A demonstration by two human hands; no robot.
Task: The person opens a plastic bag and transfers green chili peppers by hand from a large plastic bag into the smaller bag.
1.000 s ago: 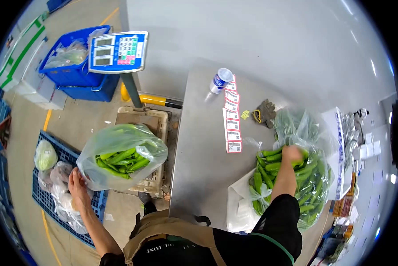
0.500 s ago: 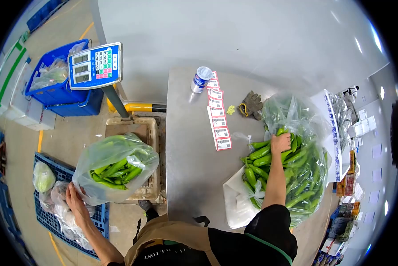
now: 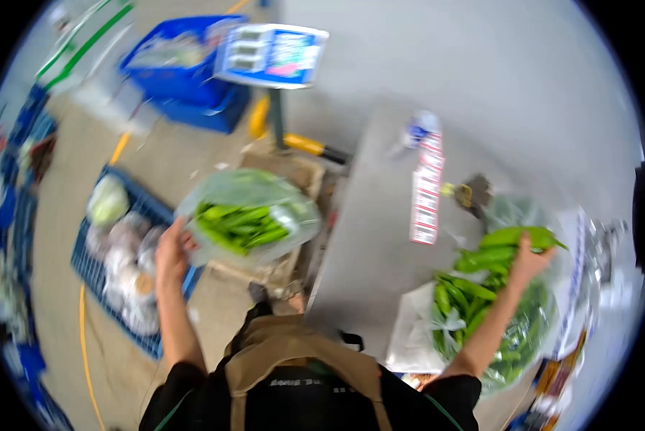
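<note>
My left hand (image 3: pixel 173 251) is closed on the rim of a see-through plastic bag (image 3: pixel 302 212), which sits over the scale's platform with green peppers (image 3: pixel 243 228) inside. On the table at the right, my right hand (image 3: pixel 527 262) is wrapped round a few long green peppers (image 3: pixel 506 238), lifted above the others. Below it lies a large open plastic bag (image 3: pixel 534 337) full of the same peppers. Motion blur hides how many my right hand holds.
A scale display (image 3: pixel 271 56) stands on a post behind the platform. The metal table (image 3: pixel 365 266) carries a strip of labels (image 3: pixel 427 190), a can (image 3: pixel 421 129), a glove (image 3: pixel 475 194) and white bags (image 3: pixel 412 327). A blue pallet (image 3: pixel 93 266) with bagged produce lies left; blue crates (image 3: pixel 186 86) stand behind.
My right hand has come up out of the large bag with peppers in it. My left hand keeps hold of the smaller bag's rim. The whole view has turned to the left.
</note>
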